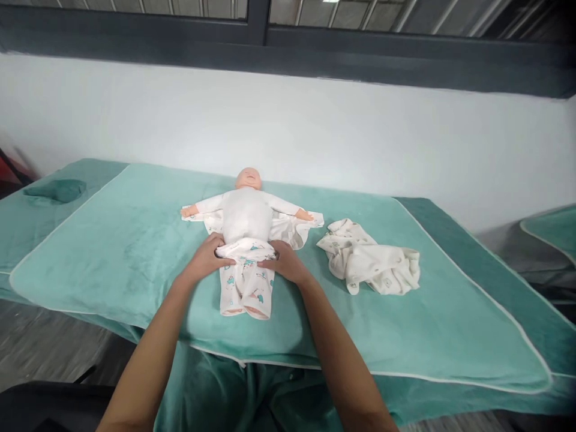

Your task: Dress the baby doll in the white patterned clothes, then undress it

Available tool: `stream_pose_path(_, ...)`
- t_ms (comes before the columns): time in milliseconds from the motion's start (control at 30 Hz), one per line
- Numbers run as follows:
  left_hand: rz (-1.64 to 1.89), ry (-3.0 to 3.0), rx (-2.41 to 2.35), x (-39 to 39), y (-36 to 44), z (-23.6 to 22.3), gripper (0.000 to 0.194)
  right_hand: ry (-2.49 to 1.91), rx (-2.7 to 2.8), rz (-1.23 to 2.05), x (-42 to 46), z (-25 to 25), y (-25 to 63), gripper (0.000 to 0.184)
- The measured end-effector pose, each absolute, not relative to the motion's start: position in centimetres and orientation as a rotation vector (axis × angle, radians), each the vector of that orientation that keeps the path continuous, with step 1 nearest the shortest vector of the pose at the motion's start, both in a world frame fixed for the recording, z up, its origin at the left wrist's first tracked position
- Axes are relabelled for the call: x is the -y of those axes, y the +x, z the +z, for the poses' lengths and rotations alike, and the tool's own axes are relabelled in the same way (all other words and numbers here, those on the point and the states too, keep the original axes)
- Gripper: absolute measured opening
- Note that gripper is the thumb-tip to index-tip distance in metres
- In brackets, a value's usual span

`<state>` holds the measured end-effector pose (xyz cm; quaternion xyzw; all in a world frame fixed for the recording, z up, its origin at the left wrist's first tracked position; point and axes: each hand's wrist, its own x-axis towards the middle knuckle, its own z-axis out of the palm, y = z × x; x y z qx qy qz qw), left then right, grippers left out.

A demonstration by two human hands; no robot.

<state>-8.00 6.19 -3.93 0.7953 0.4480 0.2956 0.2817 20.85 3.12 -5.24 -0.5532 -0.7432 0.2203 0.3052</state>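
Observation:
A baby doll point(246, 216) lies on its back on the green bed cover, head toward the wall and arms spread. White printed baby pants point(246, 282) cover its legs, with the waistband at its lower belly. My left hand point(210, 258) grips the waistband at the left side, thumb in front and fingers behind. At the right side my right hand point(283, 261) holds the waistband the same way. Beneath the doll's arms and back a printed baby shirt point(290, 229) is spread out. The doll's feet are hidden inside the pants.
Crumpled white printed baby clothes point(371, 258) lie to the right of the doll. The green cover point(121, 240) spreads over the bed, which stands against a white wall point(288, 132). A dark green cloth bundle point(58, 190) is at the far left. A dark window frame runs above.

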Motion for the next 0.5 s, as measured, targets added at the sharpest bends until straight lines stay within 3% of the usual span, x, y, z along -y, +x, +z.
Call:
stream_pose_path(200,0.884,2.160,-1.602,-4.4,-7.5,-6.2,0.021,-1.684,1.702,0.269,-0.2,-5.9,17.4,0.021)
stream_pose_path(333,0.960,1.970,-1.552,-2.9,-7.5,-5.8,0.016,-1.625,1.597,0.510,1.3,-5.4,16.8,0.002)
stream_pose_path(400,0.938,1.966,-1.358,-1.9,-7.8,-5.0,0.029,-1.513,1.654,0.657,2.0,-5.0,17.2,0.015)
stream_pose_path(500,0.802,2.059,-1.150,-0.5,-8.4,-4.0,0.066,-1.350,1.797,0.773,3.0,-4.5,17.8,0.055)
